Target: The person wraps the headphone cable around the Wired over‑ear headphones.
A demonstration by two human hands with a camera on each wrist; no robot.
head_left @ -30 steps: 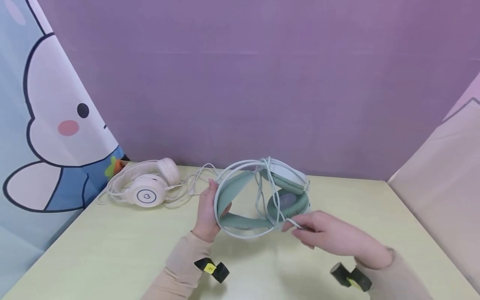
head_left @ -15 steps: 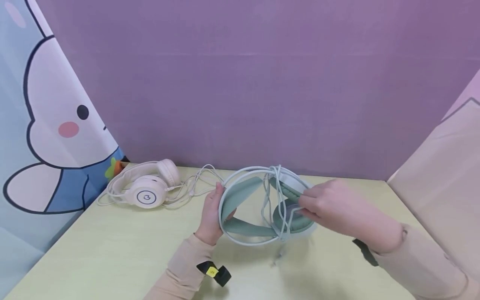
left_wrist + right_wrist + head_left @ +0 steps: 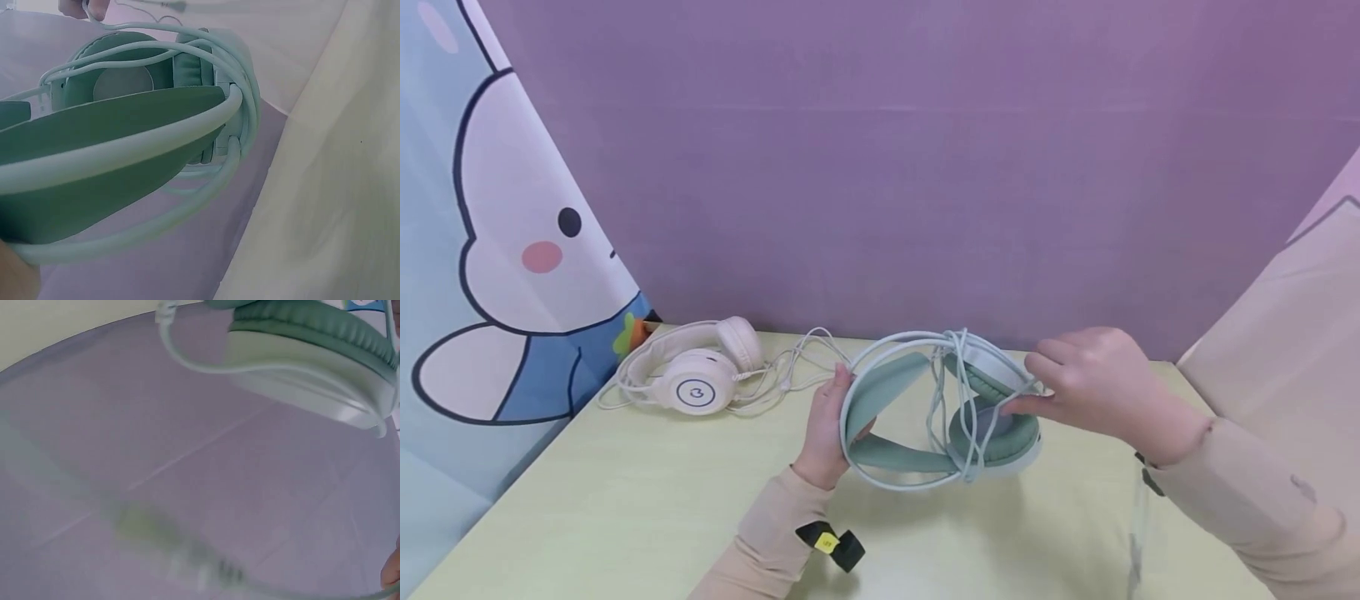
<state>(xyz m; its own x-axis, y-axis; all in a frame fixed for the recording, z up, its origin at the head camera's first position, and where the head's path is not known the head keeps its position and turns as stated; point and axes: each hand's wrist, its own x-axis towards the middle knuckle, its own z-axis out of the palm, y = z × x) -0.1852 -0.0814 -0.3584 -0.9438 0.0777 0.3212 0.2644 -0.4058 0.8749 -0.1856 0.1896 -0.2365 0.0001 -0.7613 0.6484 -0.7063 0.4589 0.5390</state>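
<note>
A pair of pale green headphones (image 3: 901, 457) is held above the table, its headband toward the left and its ear cups (image 3: 1013, 439) toward the right. My left hand (image 3: 826, 425) grips the headband. Several turns of the light cable (image 3: 964, 367) wrap around the headphones near the cups. Just right of the cups, my right hand (image 3: 1093, 379) pinches the cable between thumb and fingers. In the right wrist view, a blurred plug end (image 3: 175, 547) dangles on the cable's loose end, and an ear cup (image 3: 306, 356) shows above.
White headphones (image 3: 698, 379) lie at the table's back left, with their white cable (image 3: 790, 362) tangled beside them. A purple backdrop (image 3: 917, 192) rises behind the pale yellow table (image 3: 625, 492). Printed cloth (image 3: 512, 275) hangs at the left.
My right hand has moved up and to the right with the cable. The cable's loose end has swung from below the cups to the right. The green headphones have shifted slightly right.
</note>
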